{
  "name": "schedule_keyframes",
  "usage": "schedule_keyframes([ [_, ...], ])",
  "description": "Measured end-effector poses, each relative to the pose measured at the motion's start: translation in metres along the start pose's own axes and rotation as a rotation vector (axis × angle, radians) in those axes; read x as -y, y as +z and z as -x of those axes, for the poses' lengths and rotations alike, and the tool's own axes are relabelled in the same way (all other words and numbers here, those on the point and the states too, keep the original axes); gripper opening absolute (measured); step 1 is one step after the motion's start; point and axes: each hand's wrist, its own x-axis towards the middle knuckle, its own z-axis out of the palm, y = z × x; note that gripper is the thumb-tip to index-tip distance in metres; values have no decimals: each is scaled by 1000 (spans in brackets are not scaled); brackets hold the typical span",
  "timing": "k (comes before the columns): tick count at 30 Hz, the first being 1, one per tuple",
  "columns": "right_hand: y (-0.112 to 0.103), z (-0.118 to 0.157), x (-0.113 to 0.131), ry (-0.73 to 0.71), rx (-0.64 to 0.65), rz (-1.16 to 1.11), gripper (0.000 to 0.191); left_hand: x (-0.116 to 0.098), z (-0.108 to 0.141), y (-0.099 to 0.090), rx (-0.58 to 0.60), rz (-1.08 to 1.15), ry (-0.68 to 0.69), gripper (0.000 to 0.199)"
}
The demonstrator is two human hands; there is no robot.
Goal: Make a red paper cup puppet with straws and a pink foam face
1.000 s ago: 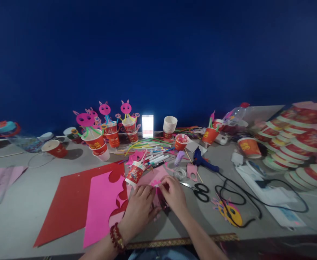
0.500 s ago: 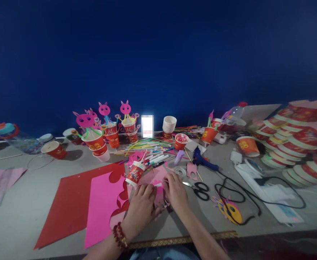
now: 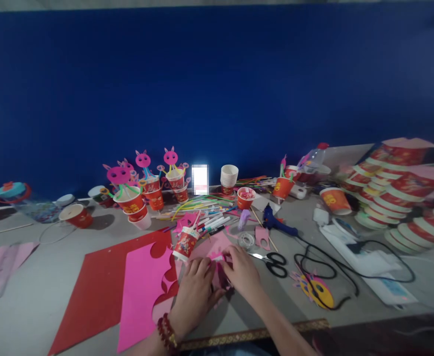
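Head view. My left hand [image 3: 196, 291] and right hand [image 3: 243, 271] meet over a small pink paper cutout [image 3: 217, 269] lying on the grey table [image 3: 35, 296], fingers of both curled down and pinching its edges; I cannot tell how firmly. The cutout sits just right of the pink sheet [image 3: 143, 291], which overlaps the red sheet [image 3: 98, 287]. A tipped red paper cup [image 3: 185, 243] lies just beyond my left hand. Scissors [image 3: 272, 262] rest near my right hand, the blue glue gun [image 3: 276, 223] farther back.
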Motion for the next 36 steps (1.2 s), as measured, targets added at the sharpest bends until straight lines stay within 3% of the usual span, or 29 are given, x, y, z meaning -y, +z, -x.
schedule_keyframes([
  [5,3,1,0,59,-5,-164,16,4,3,3,-63,102,19,47],
  [10,-12,0,-1,49,-35,-371,3,12,5,-5,-275,400,-3,40],
  [14,-33,-9,8,-45,-50,-661,11,12,-17,-22,-226,826,-177,37],
  [16,-40,-17,16,-102,-44,-751,12,12,-34,-28,-193,1012,-257,23],
  [19,-42,-31,26,-144,-49,-807,15,13,-53,-29,-254,1075,-277,37],
  [27,-26,-48,13,-222,-236,-659,6,15,-62,-17,-315,1239,-287,39],
  [33,-33,-46,10,-444,-286,-339,13,18,-61,-10,-318,1240,-329,36],
  [36,-36,-43,14,-461,-256,-201,15,19,-58,-8,-314,1190,-343,34],
])
